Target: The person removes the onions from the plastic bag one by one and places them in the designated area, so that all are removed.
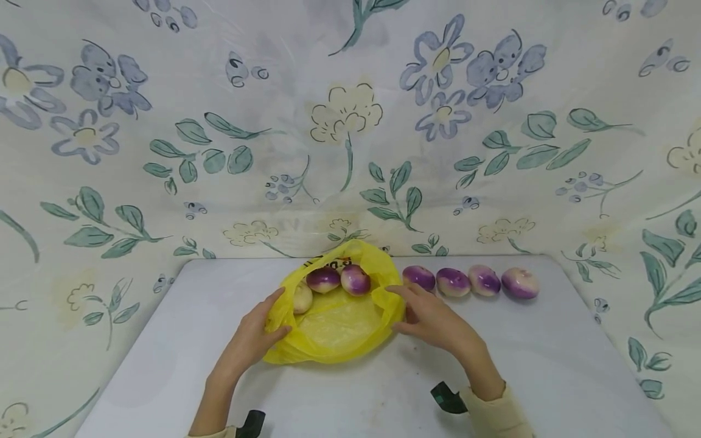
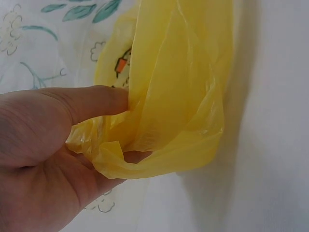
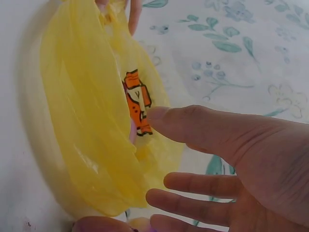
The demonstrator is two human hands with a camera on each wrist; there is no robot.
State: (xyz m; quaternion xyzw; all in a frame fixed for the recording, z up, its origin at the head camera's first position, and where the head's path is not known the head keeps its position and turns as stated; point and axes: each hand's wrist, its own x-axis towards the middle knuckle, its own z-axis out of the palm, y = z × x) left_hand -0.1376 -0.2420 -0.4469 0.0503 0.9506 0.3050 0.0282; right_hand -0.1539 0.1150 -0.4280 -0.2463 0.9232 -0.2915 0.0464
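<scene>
A yellow plastic bag (image 1: 339,340) lies on the table with its mouth wide open toward me. Inside it are two purple-and-white vegetables like turnips (image 1: 356,280) and a paler one (image 1: 302,299), partly hidden by the rim. My left hand (image 1: 249,334) is at the bag's left rim, thumb and fingers apart; in the left wrist view the thin plastic (image 2: 178,96) runs between them. Over on the right, my right hand (image 1: 438,322) has its thumb and fingers spread at the opposite rim. Its straight thumb overlaps the bag's printed side (image 3: 140,104) in the right wrist view.
Several more purple-and-white vegetables (image 1: 484,280) stand in a row right of the bag, the nearest close beside it. The white table (image 1: 181,340) ends at a flower-patterned cloth backdrop (image 1: 306,91). Dark straps (image 1: 449,398) show at both wrists.
</scene>
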